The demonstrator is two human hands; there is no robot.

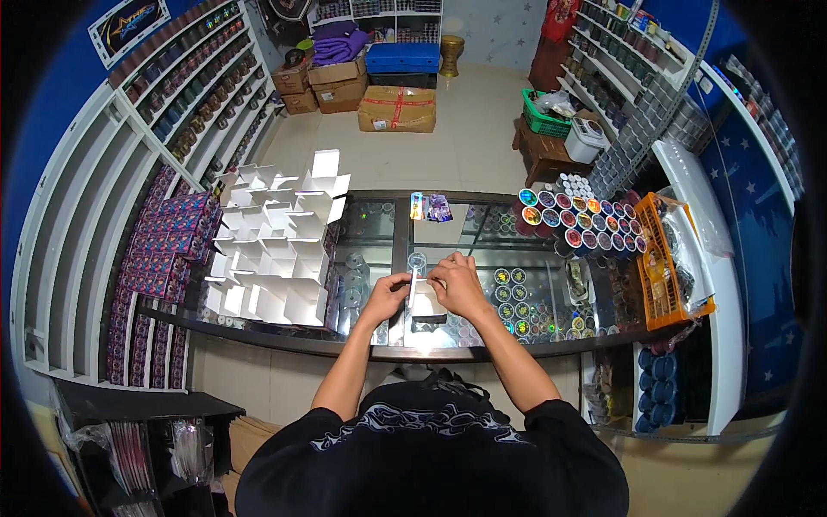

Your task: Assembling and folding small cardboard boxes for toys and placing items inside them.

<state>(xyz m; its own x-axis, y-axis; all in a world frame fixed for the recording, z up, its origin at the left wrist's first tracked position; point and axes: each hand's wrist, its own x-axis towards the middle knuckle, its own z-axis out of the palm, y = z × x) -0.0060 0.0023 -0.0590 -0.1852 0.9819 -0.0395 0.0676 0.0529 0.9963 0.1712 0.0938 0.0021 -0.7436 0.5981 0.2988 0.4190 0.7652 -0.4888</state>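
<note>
My left hand point(385, 298) pinches the left edge of a small white box point(425, 302) on the glass counter. My right hand point(459, 283) reaches over the box's far right side, its thumb and fingertips closed at the edge; its grip is partly hidden. A clear round piece point(417, 262) shows just beyond the fingertips, and I cannot tell whether it is held. To the left stand many open white boxes point(280, 258) with flaps raised. Several dark round containers with yellow-green marks point(510, 293) are to the right of my right hand.
Colourful packets point(431, 207) lie on the counter's far side. Round-lidded jars point(581, 220) stand in rows at the right, beside an orange crate point(668, 263). Purple patterned boxes point(164, 246) are stacked at the far left. Cardboard cartons point(396, 110) sit on the floor beyond the counter.
</note>
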